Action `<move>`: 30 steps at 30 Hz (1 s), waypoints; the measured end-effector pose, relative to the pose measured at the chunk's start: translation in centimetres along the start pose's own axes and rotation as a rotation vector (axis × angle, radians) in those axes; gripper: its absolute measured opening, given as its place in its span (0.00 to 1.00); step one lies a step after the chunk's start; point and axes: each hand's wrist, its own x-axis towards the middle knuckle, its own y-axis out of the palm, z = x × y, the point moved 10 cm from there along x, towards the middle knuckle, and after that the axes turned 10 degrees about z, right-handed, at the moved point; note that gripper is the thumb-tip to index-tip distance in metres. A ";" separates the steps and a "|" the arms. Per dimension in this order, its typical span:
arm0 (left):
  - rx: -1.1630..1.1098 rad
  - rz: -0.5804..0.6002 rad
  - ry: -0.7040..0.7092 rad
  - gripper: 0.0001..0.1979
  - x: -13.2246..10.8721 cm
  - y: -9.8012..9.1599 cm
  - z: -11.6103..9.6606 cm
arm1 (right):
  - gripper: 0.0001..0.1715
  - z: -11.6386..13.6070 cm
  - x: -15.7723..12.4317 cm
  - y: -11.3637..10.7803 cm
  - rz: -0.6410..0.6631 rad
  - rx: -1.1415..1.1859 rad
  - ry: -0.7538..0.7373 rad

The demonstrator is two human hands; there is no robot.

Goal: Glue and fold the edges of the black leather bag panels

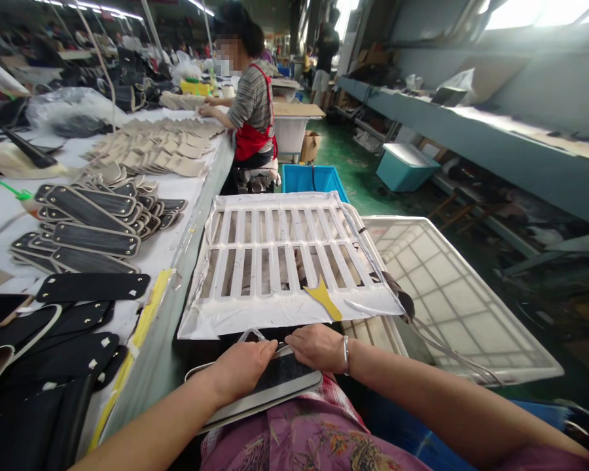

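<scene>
A long dark leather strip with a pale edge (pixel 269 389) lies across my lap. My left hand (pixel 240 369) rests on its middle with the fingers curled down onto it. At the strip's far end my right hand (pixel 317 345), a bangle on its wrist, presses on it with fingers closed. Just beyond both hands a white slatted tray (pixel 289 307), smeared with glue, stands tilted, and a yellow scraper (pixel 324 297) lies on its near edge.
On the left, a worktable (pixel 171 248) holds stacks of black strips (pixel 88 226) and tan pieces (pixel 161 147). A white gridded tray (pixel 451 294) lies at right, with blue bins (pixel 311 178) behind. A person in a red apron (pixel 250 104) works farther along the table.
</scene>
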 end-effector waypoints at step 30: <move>0.331 -0.086 -0.023 0.31 -5.1 1.8 2.4 | 0.24 2.8 6.9 0.6 0.367 0.600 -0.185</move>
